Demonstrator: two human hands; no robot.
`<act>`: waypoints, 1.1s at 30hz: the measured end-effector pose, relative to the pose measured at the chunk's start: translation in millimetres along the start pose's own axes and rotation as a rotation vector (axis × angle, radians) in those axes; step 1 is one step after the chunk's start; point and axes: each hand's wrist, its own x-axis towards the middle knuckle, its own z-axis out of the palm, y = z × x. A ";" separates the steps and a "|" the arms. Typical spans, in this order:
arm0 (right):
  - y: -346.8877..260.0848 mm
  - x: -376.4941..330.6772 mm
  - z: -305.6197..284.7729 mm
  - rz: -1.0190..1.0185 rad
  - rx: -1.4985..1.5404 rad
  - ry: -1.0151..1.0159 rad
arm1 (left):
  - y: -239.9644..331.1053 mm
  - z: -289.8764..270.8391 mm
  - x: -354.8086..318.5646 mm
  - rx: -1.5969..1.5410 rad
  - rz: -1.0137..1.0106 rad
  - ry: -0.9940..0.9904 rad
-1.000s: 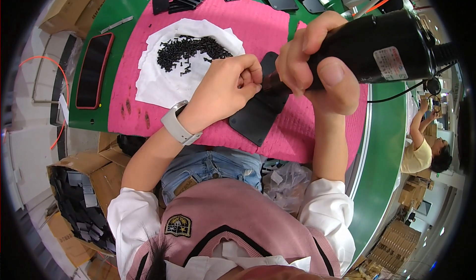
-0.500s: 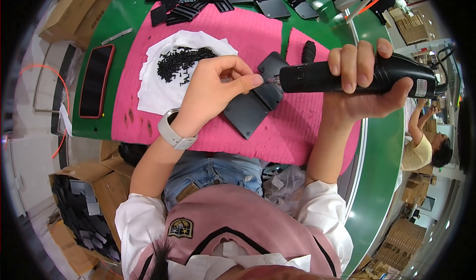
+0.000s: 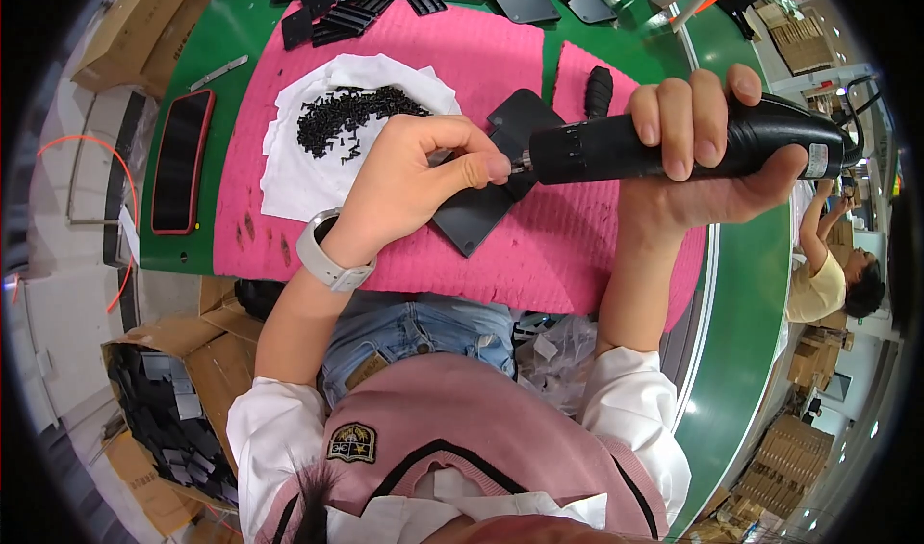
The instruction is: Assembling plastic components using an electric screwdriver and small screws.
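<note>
In the head view, at centre frame, we see our right hand (image 3: 707,144) wrapped tight around a smooth black cylindrical electric screwdriver (image 3: 674,149), lying level above a flat matte black plate (image 3: 481,207) on the pink mat (image 3: 577,246). Our left hand (image 3: 414,183) pinches narrowly at the driver's tip, over the plate. A heap of small black screws (image 3: 346,116) sits on white paper (image 3: 298,168) at upper left, beside a red-edged phone (image 3: 181,159).

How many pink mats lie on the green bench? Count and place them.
2. The left pink mat lies under the white sheet of screws; the right pink mat lies beside it, beneath the screwdriver. Their lower join is hidden.
</note>
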 end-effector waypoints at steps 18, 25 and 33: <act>-8.7 -2.5 -2.5 0.165 -0.334 -0.061 | -6.5 16.5 1.5 0.803 0.298 0.044; -0.2 -4.9 6.9 0.224 -0.460 0.007 | -10.0 19.9 -0.6 0.804 0.207 -0.010; 5.2 -2.1 17.6 0.300 -0.368 0.022 | -8.4 21.3 0.0 0.813 0.236 -0.007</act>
